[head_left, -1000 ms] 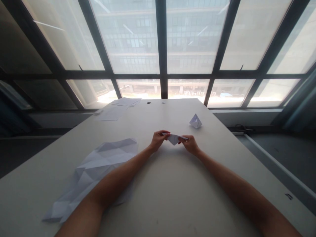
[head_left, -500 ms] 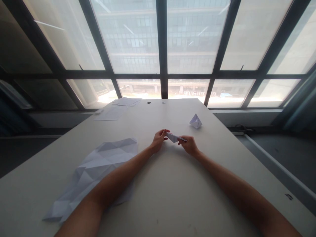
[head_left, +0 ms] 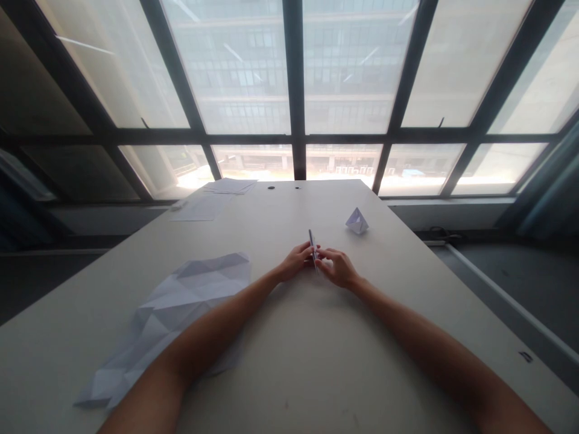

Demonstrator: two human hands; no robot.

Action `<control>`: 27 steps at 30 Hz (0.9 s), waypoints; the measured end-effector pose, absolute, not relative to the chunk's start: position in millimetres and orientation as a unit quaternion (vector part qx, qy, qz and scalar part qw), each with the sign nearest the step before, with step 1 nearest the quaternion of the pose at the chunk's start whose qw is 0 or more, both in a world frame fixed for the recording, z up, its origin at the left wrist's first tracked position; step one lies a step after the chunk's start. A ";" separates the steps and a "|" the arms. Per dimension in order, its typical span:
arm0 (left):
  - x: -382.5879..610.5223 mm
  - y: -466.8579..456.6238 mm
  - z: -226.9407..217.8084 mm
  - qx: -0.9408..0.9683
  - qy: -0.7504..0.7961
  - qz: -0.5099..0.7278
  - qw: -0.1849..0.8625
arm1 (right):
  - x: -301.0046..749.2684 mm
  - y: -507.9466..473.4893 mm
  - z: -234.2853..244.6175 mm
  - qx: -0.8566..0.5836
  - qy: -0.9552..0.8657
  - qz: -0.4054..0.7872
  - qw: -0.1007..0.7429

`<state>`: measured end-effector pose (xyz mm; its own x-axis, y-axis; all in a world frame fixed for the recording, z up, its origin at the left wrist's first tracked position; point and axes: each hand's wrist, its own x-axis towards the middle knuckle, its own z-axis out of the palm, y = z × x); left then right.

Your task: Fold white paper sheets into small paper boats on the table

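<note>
Between my two hands, over the middle of the white table [head_left: 289,337], a small piece of folded paper [head_left: 312,240] stands almost edge-on to me, so only a thin strip shows. My left hand [head_left: 297,260] grips it from the left, fingers closed on its side. From the right, my right hand [head_left: 337,265] pinches the same folded paper with thumb and fingers near its lower part. Beyond my right hand a white folded paper boat [head_left: 357,222] sits upright on the table, touched by neither hand.
A large creased sheet of paper [head_left: 181,301] lies at the left, partly under my left forearm. Flat white sheets [head_left: 203,207] rest at the far left of the table. Two dark round spots [head_left: 271,188] mark the far edge. Tall windows [head_left: 248,72] stand behind.
The folded paper has turned from lying slanted, its face visible, to standing nearly edge-on. My hands have come closer together around it, the right one moving left.
</note>
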<state>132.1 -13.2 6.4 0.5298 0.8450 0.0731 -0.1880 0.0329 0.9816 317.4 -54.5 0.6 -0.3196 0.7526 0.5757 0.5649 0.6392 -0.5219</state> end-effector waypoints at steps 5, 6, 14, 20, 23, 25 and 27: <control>138.4 -15.9 2.3 0.647 0.277 0.397 0.590 | 315.5 -47.2 -3.9 -0.446 -0.750 0.173 0.456; 139.6 -14.6 0.8 0.653 0.278 0.404 0.577 | 315.6 -45.8 -5.1 -0.445 -0.745 0.184 0.462; 135.9 -8.2 0.5 0.686 0.276 0.472 0.480 | 319.0 -38.0 -12.9 -0.432 -0.658 0.293 0.542; 126.0 -13.5 9.1 0.581 0.207 0.414 0.670 | 326.6 -33.5 -8.8 -0.377 -0.631 0.370 0.567; 127.8 -14.7 8.1 0.588 0.253 0.421 0.643 | 327.5 -34.8 -7.5 -0.386 -0.652 0.338 0.558; 130.6 -14.4 6.2 0.606 0.294 0.432 0.600 | 326.0 -35.1 -8.5 -0.405 -0.661 0.301 0.555; 133.3 -13.7 5.1 0.630 0.316 0.436 0.560 | 324.2 -34.6 -10.1 -0.421 -0.663 0.275 0.554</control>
<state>133.3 -13.7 5.1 0.4213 0.8857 0.1953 -0.0900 -0.1734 0.9807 324.2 -34.6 -10.1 -0.0307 0.8637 0.5031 0.2529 0.4937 -0.8320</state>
